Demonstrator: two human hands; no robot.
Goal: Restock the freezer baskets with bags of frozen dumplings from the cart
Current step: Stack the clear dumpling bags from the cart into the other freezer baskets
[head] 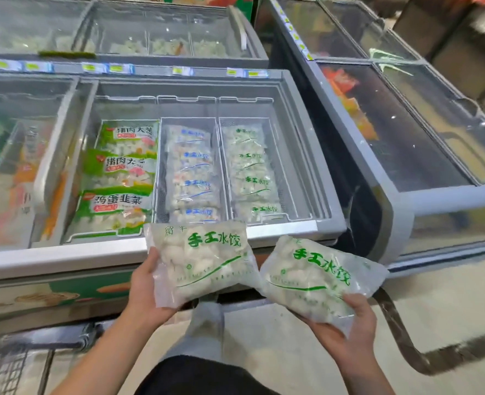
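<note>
My left hand (144,292) grips a clear bag of dumplings with green lettering (204,260) by its left edge, held just in front of the open freezer's near rim (64,258). My right hand (349,326) holds a second, matching bag (315,277) from below, tilted down to the right. Inside the freezer, the right basket (285,166) holds several green-lettered bags, the middle basket (161,166) several blue-lettered bags, and the left section has green-printed bags (118,181).
The wire cart (10,363) shows at the bottom left by my left arm. A closed glass-topped freezer (406,143) stands to the right, and more freezers (164,35) lie behind. A dark hose (400,334) curves across the floor at the right.
</note>
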